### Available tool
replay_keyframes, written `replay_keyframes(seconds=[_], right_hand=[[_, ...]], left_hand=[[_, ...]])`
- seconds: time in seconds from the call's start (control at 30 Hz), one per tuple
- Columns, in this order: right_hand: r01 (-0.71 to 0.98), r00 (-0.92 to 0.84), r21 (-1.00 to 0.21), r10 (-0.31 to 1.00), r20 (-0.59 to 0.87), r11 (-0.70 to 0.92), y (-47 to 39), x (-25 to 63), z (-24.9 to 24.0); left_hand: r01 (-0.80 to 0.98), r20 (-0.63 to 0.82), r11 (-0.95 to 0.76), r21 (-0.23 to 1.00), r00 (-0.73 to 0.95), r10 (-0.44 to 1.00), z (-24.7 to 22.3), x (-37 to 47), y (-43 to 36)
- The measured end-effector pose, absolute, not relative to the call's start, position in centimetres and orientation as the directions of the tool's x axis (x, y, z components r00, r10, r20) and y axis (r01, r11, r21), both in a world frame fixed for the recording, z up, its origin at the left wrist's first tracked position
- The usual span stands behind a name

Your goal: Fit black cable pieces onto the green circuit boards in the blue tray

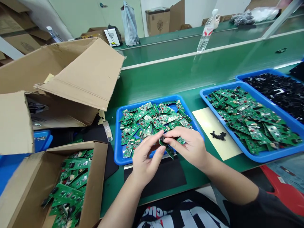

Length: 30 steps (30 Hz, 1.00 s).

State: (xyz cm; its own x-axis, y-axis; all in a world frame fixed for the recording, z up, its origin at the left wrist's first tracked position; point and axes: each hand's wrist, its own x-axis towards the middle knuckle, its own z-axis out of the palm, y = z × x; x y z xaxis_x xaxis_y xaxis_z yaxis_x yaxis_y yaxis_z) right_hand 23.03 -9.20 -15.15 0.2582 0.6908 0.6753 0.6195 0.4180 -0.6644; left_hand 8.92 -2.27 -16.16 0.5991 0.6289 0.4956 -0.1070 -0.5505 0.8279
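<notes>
Boards [147, 118] behind fingers [152, 140], some likely hidden

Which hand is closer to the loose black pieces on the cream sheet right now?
The right. The right hand is a short way to the left of the black pieces; the left hand is farther left, beyond the right hand.
</notes>
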Motion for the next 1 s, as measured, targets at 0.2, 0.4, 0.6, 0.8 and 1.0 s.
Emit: replay_keyframes(seconds=[0.2,0.4,0.6,0.8,1.0], right_hand=[[0.656,0.224,-0.632,0.692,0.686,0.414,-9.3,23.1,-15.0],[0.628,0.269,-0.683,0.719,0.641,0.373,-9.4,23.0,-14.8],[0.635,0.286,-0.69,0.723,0.628,0.348,-9.4,23.0,-14.6],[0.657,0.284,-0.685,0.74,0.61,0.314,-9.5,23.3,-14.8],[0.7,0.248,-0.64,0.733,0.634,0.317,-9.4,23.4,-15.1]], left_hand=[[-0.115,0.369,-0.378,0.919,0.587,0.72,-15.8,8.9,-2.3],[-0.138,0.194,-0.138,0.981,0.606,0.772,-16.7,8.8,-2.0],[-0.126,0.118,-0.048,0.991,0.643,0.757,-17.0,8.7,-1.9],[-0.069,0.126,-0.107,0.992,0.632,0.764,-17.0,8.8,-1.9],[-0.05,0.151,-0.155,0.987,0.639,0.755,-17.0,8.9,-1.8]])
